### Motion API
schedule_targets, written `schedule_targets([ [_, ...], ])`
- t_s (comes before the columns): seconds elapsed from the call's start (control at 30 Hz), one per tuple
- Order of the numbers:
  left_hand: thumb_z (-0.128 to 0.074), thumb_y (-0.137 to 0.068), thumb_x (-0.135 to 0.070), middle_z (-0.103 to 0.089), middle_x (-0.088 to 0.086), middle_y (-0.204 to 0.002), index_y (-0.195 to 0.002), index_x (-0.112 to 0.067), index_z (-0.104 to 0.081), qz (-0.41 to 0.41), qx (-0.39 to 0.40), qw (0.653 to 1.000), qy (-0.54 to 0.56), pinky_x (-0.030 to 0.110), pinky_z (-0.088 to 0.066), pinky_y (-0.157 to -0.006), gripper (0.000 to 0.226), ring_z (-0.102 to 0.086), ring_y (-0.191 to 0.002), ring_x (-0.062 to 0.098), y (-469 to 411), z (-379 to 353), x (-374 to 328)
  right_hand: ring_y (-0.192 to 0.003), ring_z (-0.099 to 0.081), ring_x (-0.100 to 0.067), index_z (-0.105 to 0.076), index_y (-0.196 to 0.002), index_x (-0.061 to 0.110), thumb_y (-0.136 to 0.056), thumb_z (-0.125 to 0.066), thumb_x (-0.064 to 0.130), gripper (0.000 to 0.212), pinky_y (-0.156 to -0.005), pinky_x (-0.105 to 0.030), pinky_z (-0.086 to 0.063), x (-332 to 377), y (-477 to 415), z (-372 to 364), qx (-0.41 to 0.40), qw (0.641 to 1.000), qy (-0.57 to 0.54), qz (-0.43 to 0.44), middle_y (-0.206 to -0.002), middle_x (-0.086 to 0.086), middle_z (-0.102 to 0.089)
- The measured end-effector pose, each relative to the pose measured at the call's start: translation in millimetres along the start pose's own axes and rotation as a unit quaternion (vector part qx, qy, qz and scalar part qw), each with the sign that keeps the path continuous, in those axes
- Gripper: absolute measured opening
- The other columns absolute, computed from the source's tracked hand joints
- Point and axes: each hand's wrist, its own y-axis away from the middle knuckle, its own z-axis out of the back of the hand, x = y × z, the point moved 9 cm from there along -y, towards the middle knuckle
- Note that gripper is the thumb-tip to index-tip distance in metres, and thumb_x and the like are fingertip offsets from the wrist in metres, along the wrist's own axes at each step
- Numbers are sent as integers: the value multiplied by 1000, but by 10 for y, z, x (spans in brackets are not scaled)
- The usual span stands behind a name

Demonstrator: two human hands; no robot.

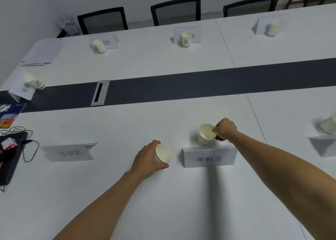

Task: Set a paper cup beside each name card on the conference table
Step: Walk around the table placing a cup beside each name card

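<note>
My right hand [225, 129] pinches the rim of a white paper cup [206, 133] that stands just behind the near name card [209, 158]. My left hand [148, 159] grips a second paper cup [162, 156], tilted with its mouth facing me, between that card and another name card [70, 152] to the left. Across the white conference table [163, 194], cups stand at the far cards: one at the left [99, 45], one in the middle [186, 39], one at the right [272, 29]. Another cup [35, 82] sits by the card at the table's left end, and one [329, 124] at the right edge.
A dark strip with a cable hatch [100, 93] runs down the middle of the table. A black case with cables [12, 149] and a booklet [9, 115] lie at the left edge, papers [41, 53] at the far left. Black chairs [175, 10] line the far side.
</note>
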Motion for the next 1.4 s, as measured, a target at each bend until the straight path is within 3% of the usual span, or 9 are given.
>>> schedule_targets([
  [0.2,-86,-63,-40,-57,-4,-123,-132,-27,-43,15,-7,1000,14,34,-47,-91,83,-53,-113,22,1,-30,125,-70,-75,-30,-63,-101,0,-89,-68,17,21,-72,-40,-63,19,-44,-132,8,999,48,-2,-82,-17,-73],
  [0.37,-85,-63,-42,-57,-3,-121,-133,-27,-42,9,-23,999,37,38,-48,-93,83,-54,-112,23,131,84,190,-74,-69,-27,-67,-97,5,-86,-70,27,25,-69,-33,-57,150,128,15,-45,993,108,28,-85,-10,-70],
  [0.6,-84,-65,-41,-56,-3,-121,-134,-25,-42,-8,-73,995,67,38,-48,-94,82,-53,-112,22,572,491,482,-83,-68,-32,-71,-101,5,-85,-67,25,27,-79,-42,-60,771,675,-106,-86,984,117,101,-96,-13,-72],
  [0.83,-87,-64,-33,-54,-3,-124,-133,-22,-46,-27,-118,989,88,35,-46,-94,81,-52,-114,22,1428,1020,1346,-84,-71,-31,-73,-95,3,-82,-67,24,25,-76,-40,-58,1334,1635,-1015,-58,979,120,152,-92,-13,-75],
  [0.93,-89,-62,-33,-57,-2,-121,-134,-21,-44,-23,-125,987,95,34,-47,-93,86,-53,-112,21,1773,1253,1840,-73,-68,-28,-72,-94,3,-82,-67,25,25,-65,-32,-52,1523,2125,-1476,-42,979,111,164,-80,-9,-72],
  [1.07,-90,-59,-31,-61,-3,-108,-119,-22,-49,-31,-147,984,101,34,-50,-85,74,-57,-102,21,2281,1684,2480,-67,-68,-26,-72,-94,2,-85,-68,24,24,-65,-33,-54,1853,2836,-2184,-19,977,101,188,-82,-14,-74],
  [1.17,-91,-57,-34,-63,-4,-105,-115,-25,-51,-35,-154,983,98,38,-52,-85,71,-58,-100,20,2522,1924,2812,-80,-74,-27,-73,-94,3,-86,-70,24,24,-71,-37,-62,2135,3257,-2581,16,975,88,205,-89,-14,-75],
  [1.27,-91,-57,-33,-62,-6,-106,-113,-26,-53,-48,-175,978,102,40,-51,-86,68,-57,-101,20,2632,2185,3024,-74,-69,-20,-72,-97,0,-88,-70,22,23,-57,-26,-54,2510,3592,-2879,59,968,69,233,-91,-11,-74],
  [1.4,-92,-56,-34,-58,-7,-111,-118,-30,-54,-54,-203,971,111,38,-49,-90,73,-56,-105,18,2630,2452,3283,-68,-66,-16,-72,-105,1,-89,-70,19,24,-55,-23,-50,2966,3862,-3263,122,956,62,261,-89,-9,-71],
])
